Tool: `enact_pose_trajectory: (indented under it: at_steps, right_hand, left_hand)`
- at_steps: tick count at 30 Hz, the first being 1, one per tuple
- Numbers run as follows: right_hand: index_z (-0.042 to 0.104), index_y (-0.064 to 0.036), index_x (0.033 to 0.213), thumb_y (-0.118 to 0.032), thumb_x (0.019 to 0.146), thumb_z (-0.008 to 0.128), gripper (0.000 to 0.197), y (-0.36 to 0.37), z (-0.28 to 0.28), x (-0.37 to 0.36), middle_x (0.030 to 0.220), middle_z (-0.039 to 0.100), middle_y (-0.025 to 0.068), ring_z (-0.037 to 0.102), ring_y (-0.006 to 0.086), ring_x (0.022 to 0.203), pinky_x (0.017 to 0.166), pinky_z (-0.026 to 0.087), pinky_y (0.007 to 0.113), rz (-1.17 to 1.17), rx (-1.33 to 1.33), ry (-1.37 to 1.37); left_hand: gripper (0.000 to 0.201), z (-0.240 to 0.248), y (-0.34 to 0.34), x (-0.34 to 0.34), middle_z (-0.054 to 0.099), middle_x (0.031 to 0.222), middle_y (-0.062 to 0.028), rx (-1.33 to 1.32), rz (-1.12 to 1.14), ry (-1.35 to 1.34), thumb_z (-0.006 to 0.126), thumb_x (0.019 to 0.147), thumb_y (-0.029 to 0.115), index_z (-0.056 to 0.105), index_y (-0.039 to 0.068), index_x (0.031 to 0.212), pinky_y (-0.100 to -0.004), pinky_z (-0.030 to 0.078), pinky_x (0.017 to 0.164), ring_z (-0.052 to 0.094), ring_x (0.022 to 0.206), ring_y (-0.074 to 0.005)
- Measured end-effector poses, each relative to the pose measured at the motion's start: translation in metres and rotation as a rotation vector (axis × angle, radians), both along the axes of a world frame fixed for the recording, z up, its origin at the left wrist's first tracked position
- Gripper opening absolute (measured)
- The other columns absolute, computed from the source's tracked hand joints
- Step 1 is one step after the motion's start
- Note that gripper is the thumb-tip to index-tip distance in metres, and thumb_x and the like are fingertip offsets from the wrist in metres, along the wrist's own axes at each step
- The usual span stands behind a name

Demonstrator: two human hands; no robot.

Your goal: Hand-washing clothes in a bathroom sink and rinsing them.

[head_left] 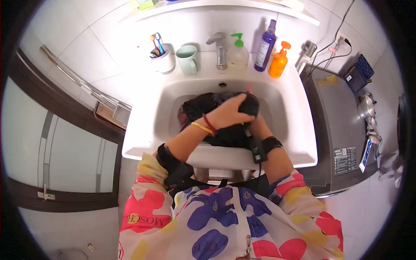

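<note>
Left fingers (pixel 246 117) clamp black cloth (pixel 232 135) in the white sink (pixel 145 128); right hand (pixel 258 124) mostly hidden, grip unclear.

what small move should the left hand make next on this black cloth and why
Probably shift the left hand leftward along the black cloth: it is at the bunched lump on the cloth's right end, while the left part lies rumpled in the white washbasin, out of its grasp.

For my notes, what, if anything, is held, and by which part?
Black cloth: left hand grips its bunched right end; whether the right hand grips is hidden.
</note>
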State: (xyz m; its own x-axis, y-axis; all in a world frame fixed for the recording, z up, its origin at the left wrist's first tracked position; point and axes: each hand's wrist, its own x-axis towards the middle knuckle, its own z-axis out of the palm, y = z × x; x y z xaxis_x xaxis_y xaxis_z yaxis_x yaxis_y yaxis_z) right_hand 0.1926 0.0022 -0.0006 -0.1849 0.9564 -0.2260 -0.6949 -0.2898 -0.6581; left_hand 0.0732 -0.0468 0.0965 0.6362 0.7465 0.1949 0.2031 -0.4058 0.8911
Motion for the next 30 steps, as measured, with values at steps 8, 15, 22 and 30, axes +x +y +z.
enact_pose_trajectory:
  at_steps: [8,15,22,30]
  right_hand:
    - [0.055,-0.0007,0.086,-0.024,0.081,0.049,0.025,0.015,0.034,0.066,0.087,0.058,0.0116,0.056,0.0232,0.082,0.081,0.043,0.038,-0.225,0.025,0.373]
    - [0.059,-0.0012,0.083,-0.012,0.070,0.059,0.017,0.022,-0.028,0.019,0.087,0.059,0.0114,0.055,0.0278,0.083,0.075,0.043,0.040,-0.210,-0.190,-0.339]
    - [0.061,0.0030,0.090,-0.023,0.073,0.056,0.031,0.037,-0.096,0.039,0.095,0.058,0.0204,0.057,0.0361,0.085,0.074,0.045,0.040,0.490,0.188,-1.868]
    - [0.059,0.0011,0.093,-0.030,0.075,0.055,0.036,0.048,-0.130,0.038,0.095,0.059,0.0174,0.058,0.0282,0.089,0.080,0.044,0.037,0.109,-0.366,-1.022]
  left_hand:
    - [0.047,-0.015,0.027,-0.057,0.055,0.097,-0.0050,-0.702,-0.047,-0.171,0.061,0.073,0.011,0.043,0.004,0.115,-0.0246,0.044,0.076,0.053,0.087,-0.0120]
    - [0.052,-0.100,0.094,-0.070,0.049,0.104,-0.0161,-0.089,0.429,0.372,0.059,0.071,0.013,0.039,0.010,0.118,-0.0342,0.046,0.076,0.055,0.089,-0.0251]
    - [0.043,-0.134,0.071,-0.004,0.041,0.113,-0.0211,0.158,0.269,1.031,0.041,0.081,0.006,0.038,0.020,0.121,-0.0451,0.046,0.075,0.052,0.095,-0.0383]
    - [0.041,-0.157,0.109,-0.017,0.051,0.112,-0.0179,0.083,0.124,1.052,0.046,0.078,0.011,0.043,0.009,0.119,-0.0422,0.042,0.084,0.049,0.103,-0.0338]
